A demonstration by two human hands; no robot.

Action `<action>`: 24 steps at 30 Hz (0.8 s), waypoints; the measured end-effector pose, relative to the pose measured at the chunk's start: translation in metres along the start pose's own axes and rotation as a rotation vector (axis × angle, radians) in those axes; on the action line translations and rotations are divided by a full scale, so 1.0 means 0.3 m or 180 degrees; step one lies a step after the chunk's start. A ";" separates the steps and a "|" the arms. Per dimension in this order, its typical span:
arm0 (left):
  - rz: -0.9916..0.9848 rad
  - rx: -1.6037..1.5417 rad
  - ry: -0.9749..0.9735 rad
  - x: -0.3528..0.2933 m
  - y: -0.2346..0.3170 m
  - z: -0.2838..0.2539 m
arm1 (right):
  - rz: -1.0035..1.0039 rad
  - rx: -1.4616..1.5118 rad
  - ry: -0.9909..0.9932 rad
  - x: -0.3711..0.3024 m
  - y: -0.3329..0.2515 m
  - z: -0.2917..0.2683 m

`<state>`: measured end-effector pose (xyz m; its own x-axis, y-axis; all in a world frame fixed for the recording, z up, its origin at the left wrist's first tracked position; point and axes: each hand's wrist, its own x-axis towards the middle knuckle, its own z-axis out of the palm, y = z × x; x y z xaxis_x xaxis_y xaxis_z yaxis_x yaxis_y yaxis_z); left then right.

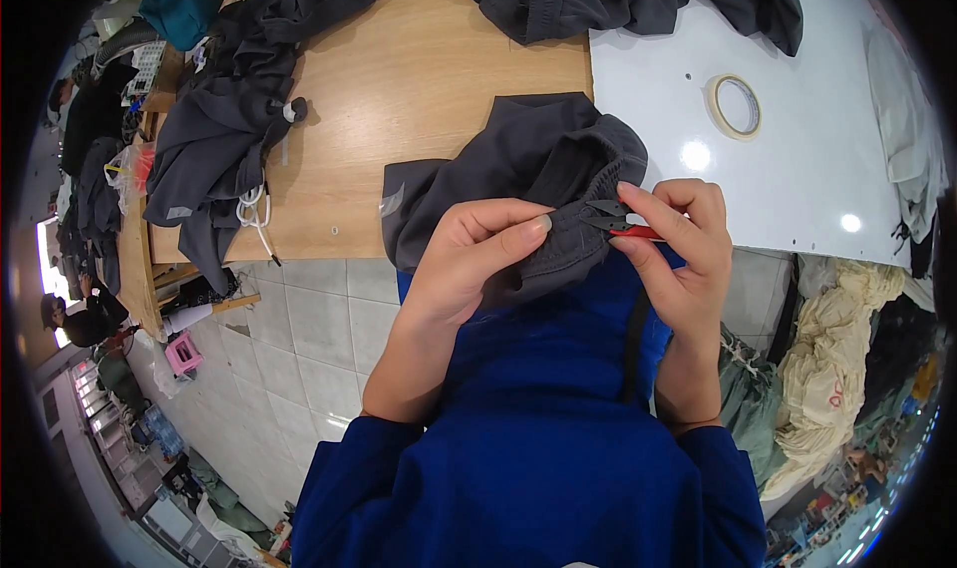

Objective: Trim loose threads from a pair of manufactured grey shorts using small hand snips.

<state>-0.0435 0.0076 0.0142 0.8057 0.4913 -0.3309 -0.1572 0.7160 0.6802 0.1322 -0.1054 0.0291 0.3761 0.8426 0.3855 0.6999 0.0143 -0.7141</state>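
A dark grey garment (pixel 454 194) with a gathered elastic waistband lies at the near edge of the table, partly hanging toward me. My left hand (pixel 469 254) is closed on the waistband, its thumb and forefinger pinching the cloth. Between the thumb and fingers of my right hand (pixel 688 239) is a pair of thread snips (pixel 603 211) with dark blades and a red handle. The blades point left and rest at the gathered band, close to my left fingertips. Whether a thread lies between them is too small to tell.
More dark grey garments (pixel 214 139) are piled at the left, with a white cord (pixel 255 214) hanging there. Another grey garment (pixel 618 4) lies along the far side. A tape roll (pixel 735 106) sits on the white tabletop (pixel 797 179). Cream cloth bundles (pixel 832 369) stand below right.
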 end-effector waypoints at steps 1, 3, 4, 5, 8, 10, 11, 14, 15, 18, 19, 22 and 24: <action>0.0005 -0.0007 -0.0009 0.000 0.000 0.000 | 0.0029 0.0048 0.0003 -0.001 0.000 0.001; -0.0009 -0.0003 -0.0012 0.001 0.001 0.001 | 0.0060 0.0093 0.0006 -0.001 0.001 0.001; -0.0022 0.0002 -0.0015 0.002 0.002 0.002 | 0.0067 0.0080 -0.0012 0.000 0.000 -0.001; -0.0024 0.0000 -0.0016 0.003 0.001 0.003 | 0.0075 0.0067 -0.0030 0.001 0.000 -0.003; -0.0025 0.0024 0.0023 0.004 -0.001 0.003 | 0.0085 0.0107 -0.0005 0.002 0.001 -0.002; -0.0051 0.0001 0.0032 0.002 0.002 0.007 | 0.0056 0.0135 0.0017 0.003 0.002 -0.002; -0.0049 0.0001 0.0033 0.001 0.001 0.007 | 0.0029 0.0164 0.0041 0.002 0.003 -0.003; -0.0056 0.0018 0.0010 0.003 0.001 0.006 | 0.0038 0.0148 0.0017 0.007 0.001 -0.005; -0.0052 0.0007 0.0013 0.003 0.001 0.007 | 0.0039 0.0148 0.0017 0.008 0.000 -0.006; -0.0031 0.0018 0.0026 0.004 -0.002 0.004 | 0.0041 0.0149 -0.0002 0.009 -0.002 -0.007; -0.0013 0.0039 0.0035 0.004 -0.002 0.004 | 0.0050 0.0153 -0.0017 0.009 -0.001 -0.007; -0.0024 0.0061 0.0024 0.006 0.000 0.004 | 0.0084 0.0221 -0.0053 0.006 0.002 -0.006; -0.0046 0.0028 0.0006 0.007 0.002 0.005 | 0.0108 0.0285 -0.0074 0.003 0.004 -0.009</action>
<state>-0.0410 0.0083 0.0150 0.8068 0.4818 -0.3420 -0.1404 0.7186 0.6811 0.1349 -0.1060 0.0303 0.3837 0.8556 0.3474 0.6297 0.0327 -0.7762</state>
